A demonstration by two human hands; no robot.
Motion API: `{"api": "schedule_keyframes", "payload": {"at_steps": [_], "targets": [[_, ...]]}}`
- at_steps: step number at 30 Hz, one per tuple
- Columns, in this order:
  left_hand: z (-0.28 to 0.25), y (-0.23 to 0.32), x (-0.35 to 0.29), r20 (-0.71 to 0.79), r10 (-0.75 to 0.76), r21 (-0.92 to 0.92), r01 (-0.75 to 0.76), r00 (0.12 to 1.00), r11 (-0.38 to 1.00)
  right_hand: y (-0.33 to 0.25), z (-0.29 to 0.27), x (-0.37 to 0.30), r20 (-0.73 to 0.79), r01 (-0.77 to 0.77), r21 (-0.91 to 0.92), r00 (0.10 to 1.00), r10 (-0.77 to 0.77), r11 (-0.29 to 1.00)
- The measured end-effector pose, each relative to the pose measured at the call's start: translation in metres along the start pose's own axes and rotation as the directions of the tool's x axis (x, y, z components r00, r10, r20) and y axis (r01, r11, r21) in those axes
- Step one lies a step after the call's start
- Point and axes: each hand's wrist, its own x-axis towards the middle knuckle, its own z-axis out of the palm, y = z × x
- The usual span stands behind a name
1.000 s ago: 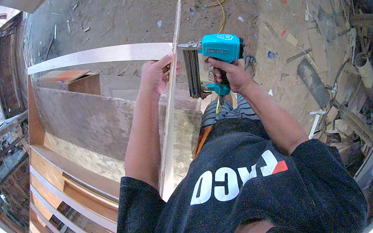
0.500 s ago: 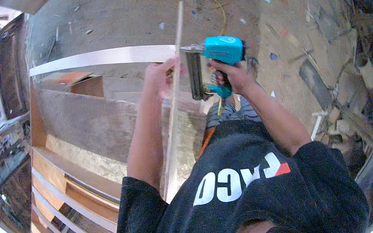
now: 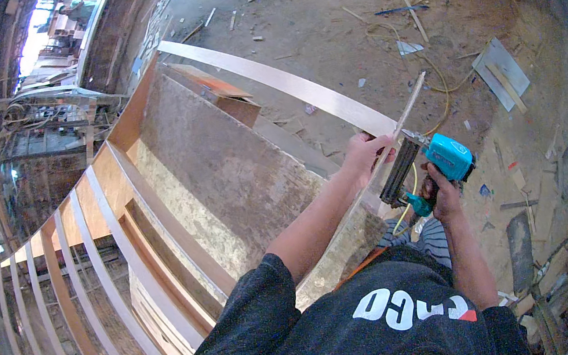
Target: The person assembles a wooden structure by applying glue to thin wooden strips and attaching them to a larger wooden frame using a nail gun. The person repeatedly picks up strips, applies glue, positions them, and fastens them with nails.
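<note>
My right hand (image 3: 444,196) is wrapped round the handle of a teal nail gun (image 3: 450,155) with a dark magazine. The gun's nose meets, or nearly meets, the outer side of a thin wooden strip (image 3: 410,104) that runs from near my body out to the far right. A long pale slat (image 3: 277,89) comes from the far left and ends against this strip. My left hand (image 3: 364,156) is closed at that corner, fingers on the wooden strip just below the slat's end. Its fingertips are partly hidden.
A slatted wooden frame (image 3: 109,238) stretches to the left. Inside it lies a worn brown board (image 3: 220,150). A yellow hose (image 3: 445,89) curls over the dirt floor among wood scraps. A pale sheet with a stick (image 3: 498,73) lies at the right.
My view has turned left, so the frame and hands appear farther right and lower. Both hands stay at the corner, the nail gun still held against or close to the strip.
</note>
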Motion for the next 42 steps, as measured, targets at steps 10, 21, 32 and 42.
{"api": "schedule_keyframes", "payload": {"at_steps": [10, 21, 32, 42], "targets": [[-0.001, 0.000, -0.003, -0.013, -0.036, -0.008, 0.036, 0.999, 0.999, -0.013, 0.007, -0.007, -0.009, 0.007, -0.032, 1.000, -0.007, 0.999], [0.000, 0.006, -0.002, -0.044, -0.059, 0.022, 0.060, 0.997, 0.998, -0.004, 0.001, -0.005, 0.018, -0.001, 0.000, 1.000, 0.001, 1.000], [-0.001, 0.010, -0.004, -0.011, -0.078, 0.050, 0.079, 0.997, 0.996, -0.005, 0.004, -0.006, 0.008, -0.027, 0.005, 1.000, 0.027, 1.000], [-0.005, 0.006, -0.001, -0.013, -0.066, 0.036, 0.066, 0.998, 0.997, 0.000, 0.001, -0.002, 0.015, -0.035, 0.041, 0.999, 0.034, 0.999]]}}
